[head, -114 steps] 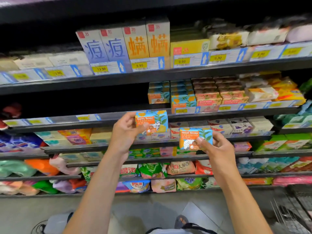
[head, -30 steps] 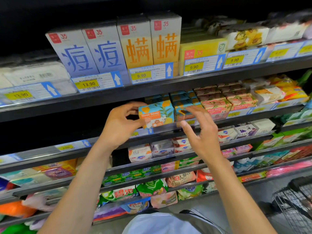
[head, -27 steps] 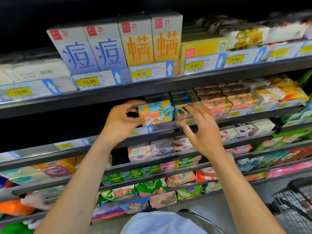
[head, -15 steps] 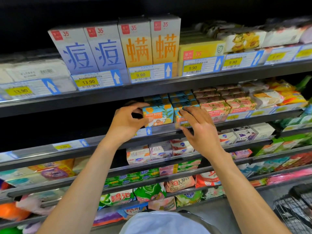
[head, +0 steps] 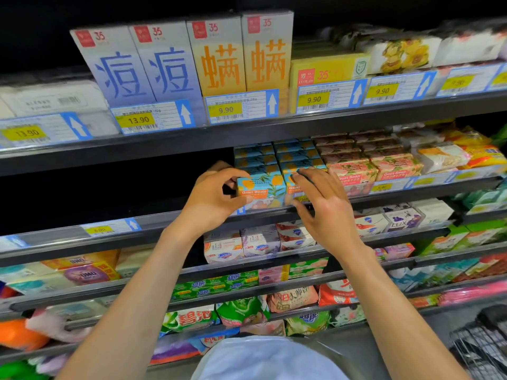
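Note:
Two blue-and-orange Goat Soap boxes stand side by side at the front of the second shelf (head: 411, 191), in front of stacks of the same boxes. My left hand (head: 216, 200) pinches the left Goat Soap box (head: 263, 191), thumb on its front and index finger over its top left corner. My right hand (head: 325, 208) lies with straight, spread fingers over the right Goat Soap box (head: 291, 180) and hides most of it. The right thumb sits at the shelf's front rail below that box.
Pink Goat Soap boxes (head: 356, 174) stand just right of the blue ones. Tall boxes with price tags (head: 241, 106) fill the shelf above. Lower shelves hold soap bars and bags. A wire shopping cart (head: 482, 349) is at the bottom right.
Both hands carried the two boxes up from in front of the lower shelves to the second shelf. The right hand's fingers have straightened off its box; the left hand still pinches its box.

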Action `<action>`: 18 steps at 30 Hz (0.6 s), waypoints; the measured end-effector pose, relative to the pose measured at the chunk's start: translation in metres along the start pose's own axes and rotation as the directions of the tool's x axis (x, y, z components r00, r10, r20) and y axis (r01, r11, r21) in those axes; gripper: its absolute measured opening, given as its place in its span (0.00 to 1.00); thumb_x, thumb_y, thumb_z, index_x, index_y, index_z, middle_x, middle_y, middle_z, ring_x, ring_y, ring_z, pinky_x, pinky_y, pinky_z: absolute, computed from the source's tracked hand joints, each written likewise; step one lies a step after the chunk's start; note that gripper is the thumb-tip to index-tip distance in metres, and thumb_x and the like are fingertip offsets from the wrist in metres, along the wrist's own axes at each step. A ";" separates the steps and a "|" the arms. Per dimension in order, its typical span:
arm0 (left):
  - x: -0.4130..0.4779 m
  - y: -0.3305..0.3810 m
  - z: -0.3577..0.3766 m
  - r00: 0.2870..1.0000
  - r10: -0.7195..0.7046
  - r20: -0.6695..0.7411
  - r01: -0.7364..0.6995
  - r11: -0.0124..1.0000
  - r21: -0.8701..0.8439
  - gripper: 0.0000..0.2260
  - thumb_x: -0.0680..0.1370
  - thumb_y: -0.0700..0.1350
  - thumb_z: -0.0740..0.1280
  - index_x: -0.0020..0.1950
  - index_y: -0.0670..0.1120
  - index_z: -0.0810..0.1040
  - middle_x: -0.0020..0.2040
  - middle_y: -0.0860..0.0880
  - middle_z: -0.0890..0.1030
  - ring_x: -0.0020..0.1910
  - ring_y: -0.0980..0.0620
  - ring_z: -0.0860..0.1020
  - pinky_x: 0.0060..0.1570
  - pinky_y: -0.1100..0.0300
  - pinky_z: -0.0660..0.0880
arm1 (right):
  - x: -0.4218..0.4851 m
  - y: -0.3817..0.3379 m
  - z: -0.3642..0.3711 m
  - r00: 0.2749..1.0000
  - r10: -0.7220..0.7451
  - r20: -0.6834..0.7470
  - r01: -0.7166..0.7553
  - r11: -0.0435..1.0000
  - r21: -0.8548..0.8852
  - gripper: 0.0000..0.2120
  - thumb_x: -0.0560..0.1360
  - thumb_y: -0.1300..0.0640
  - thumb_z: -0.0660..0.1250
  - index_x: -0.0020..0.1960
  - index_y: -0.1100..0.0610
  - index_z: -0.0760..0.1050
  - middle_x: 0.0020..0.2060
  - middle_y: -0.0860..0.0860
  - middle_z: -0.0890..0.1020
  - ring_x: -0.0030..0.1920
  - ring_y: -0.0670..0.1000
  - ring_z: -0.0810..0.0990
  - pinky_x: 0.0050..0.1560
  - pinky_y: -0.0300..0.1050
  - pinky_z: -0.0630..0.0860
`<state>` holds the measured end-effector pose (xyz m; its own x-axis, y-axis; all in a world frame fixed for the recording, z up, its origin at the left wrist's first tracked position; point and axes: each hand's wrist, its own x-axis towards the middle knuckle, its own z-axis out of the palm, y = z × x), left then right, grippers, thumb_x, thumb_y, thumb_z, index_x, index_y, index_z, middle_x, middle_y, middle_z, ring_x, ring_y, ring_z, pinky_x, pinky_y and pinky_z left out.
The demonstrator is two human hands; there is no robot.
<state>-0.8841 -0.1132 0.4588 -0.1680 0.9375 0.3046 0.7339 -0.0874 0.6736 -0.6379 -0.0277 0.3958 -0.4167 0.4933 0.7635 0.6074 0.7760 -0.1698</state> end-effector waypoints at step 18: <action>-0.017 -0.014 0.004 0.988 0.140 -0.067 -0.131 0.983 0.127 0.17 0.76 0.47 0.76 0.64 0.54 0.79 0.59 0.56 0.74 0.54 0.55 0.78 0.54 0.50 0.81 | 0.000 -0.015 -0.005 0.997 0.066 0.041 -0.064 0.997 -0.054 0.22 0.81 0.54 0.70 0.73 0.57 0.75 0.70 0.54 0.77 0.73 0.57 0.73 0.82 0.56 0.57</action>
<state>-0.8885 -0.1269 0.4413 -0.1072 0.8916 0.4400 0.8272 -0.1656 0.5369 -0.6436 -0.0414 0.4021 -0.4032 0.5590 0.7245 0.6681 0.7209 -0.1844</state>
